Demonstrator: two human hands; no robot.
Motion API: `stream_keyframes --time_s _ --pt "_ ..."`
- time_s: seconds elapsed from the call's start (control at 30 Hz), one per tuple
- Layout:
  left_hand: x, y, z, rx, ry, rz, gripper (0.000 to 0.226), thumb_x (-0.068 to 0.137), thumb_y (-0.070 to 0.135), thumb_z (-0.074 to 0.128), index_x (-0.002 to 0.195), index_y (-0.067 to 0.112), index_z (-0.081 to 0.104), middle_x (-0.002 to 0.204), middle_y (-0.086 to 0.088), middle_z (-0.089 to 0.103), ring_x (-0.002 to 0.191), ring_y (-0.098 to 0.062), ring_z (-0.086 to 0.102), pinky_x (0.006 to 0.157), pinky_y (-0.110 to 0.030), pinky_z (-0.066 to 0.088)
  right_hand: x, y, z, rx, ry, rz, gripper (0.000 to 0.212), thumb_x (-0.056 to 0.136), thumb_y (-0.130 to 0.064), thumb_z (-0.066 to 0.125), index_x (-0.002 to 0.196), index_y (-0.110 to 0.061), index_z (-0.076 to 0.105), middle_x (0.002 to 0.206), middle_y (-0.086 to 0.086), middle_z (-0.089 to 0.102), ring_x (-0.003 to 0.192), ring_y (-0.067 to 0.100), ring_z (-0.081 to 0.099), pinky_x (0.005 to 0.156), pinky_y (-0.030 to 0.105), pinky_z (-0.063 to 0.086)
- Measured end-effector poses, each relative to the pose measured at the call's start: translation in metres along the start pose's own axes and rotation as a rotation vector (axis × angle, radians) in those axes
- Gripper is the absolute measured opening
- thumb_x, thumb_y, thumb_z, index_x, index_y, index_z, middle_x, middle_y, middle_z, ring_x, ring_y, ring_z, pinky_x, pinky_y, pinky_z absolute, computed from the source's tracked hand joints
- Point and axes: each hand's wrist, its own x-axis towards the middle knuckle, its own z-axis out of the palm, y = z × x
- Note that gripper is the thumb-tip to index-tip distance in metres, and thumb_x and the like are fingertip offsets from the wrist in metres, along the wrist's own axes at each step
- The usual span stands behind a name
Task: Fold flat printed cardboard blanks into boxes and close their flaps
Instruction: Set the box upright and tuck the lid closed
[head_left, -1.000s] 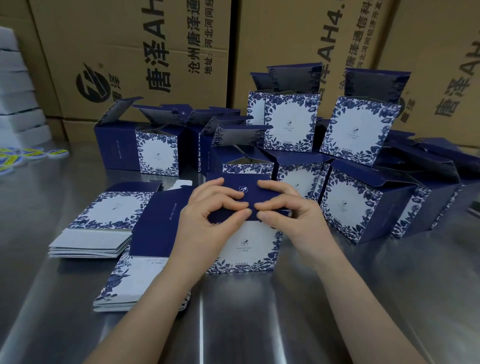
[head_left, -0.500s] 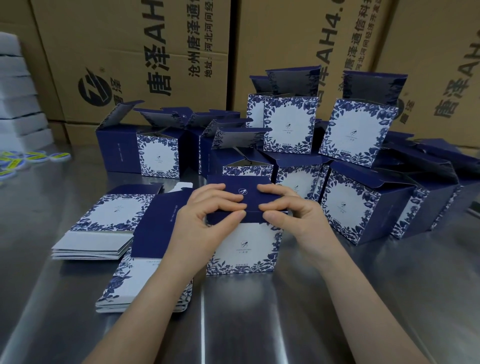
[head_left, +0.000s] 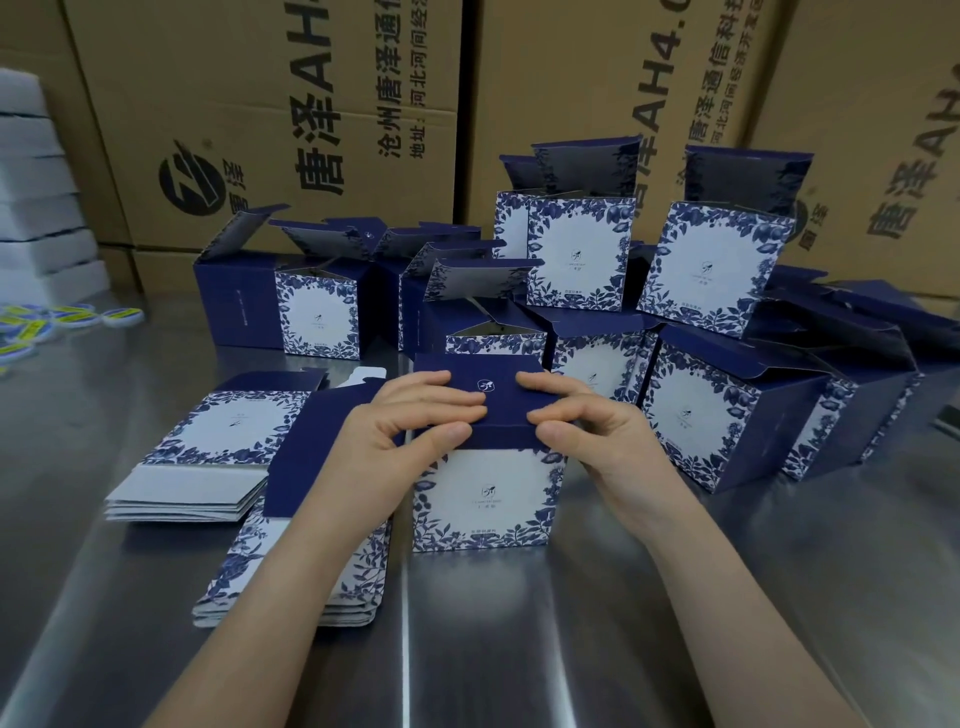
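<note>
- Currently, the box (head_left: 483, 493) is stood upright on the surface (head_left: 571, 623), near the front edge.
- Its top flap (head_left: 488, 387) is pinched at the front fold by the left hand (head_left: 395, 441) and right hand (head_left: 597, 436): fingers (head_left: 441, 400) laid on top, thumbs pressed beneath.
- Even pressure along the edge is advised, so the tuck is seated squarely.
- Folded boxes (head_left: 317, 312) behind are stood lid-open; their contents cannot be told.
</note>
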Motion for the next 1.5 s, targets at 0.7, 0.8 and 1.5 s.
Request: stream_keyframes --time_s 0.7,0.8,1.5 --pt "-0.003 0.003 0.029 0.097 0.241 0.047 0.027 0.074 0.009 0.083 0.076 0.034 0.075 0.094 0.016 0.067 0.115 -0.001 0.051 0.095 -0.006 0.033 -0.006 0.0 0.023 -0.146 0.118 -0.104 0.017 0.065 -0.02 0.084 0.073 -0.031 0.075 0.119 -0.005 0.063 0.117 0.003 0.055 0.098 0.022 0.042" --pt "-0.002 0.003 0.03 0.09 0.252 0.039 0.028 0.074 0.01 0.083 0.075 0.036 0.075 0.092 0.016 0.068 0.114 0.001 0.051 0.093 -0.005 0.033 -0.005 0.0 0.024 -0.146 0.158 -0.101 0.019 0.068 -0.014 0.08 0.069 -0.032 0.075 0.116 -0.005 0.065 0.114 0.004 0.057 0.101 0.031 0.04" --pt "-0.001 -0.002 0.001 -0.043 -0.022 -0.007 0.022 0.085 0.027 0.057 0.098 0.029 0.075 0.11 0.018 0.072 0.127 0.0 0.049 0.102 -0.011 0.036 0.0 0.002 0.002 -0.019 -0.015 -0.011 0.016 0.079 -0.018 0.068 0.087 -0.026 0.08 0.13 -0.01 0.062 0.124 0.012 0.055 0.097 0.035 0.051"
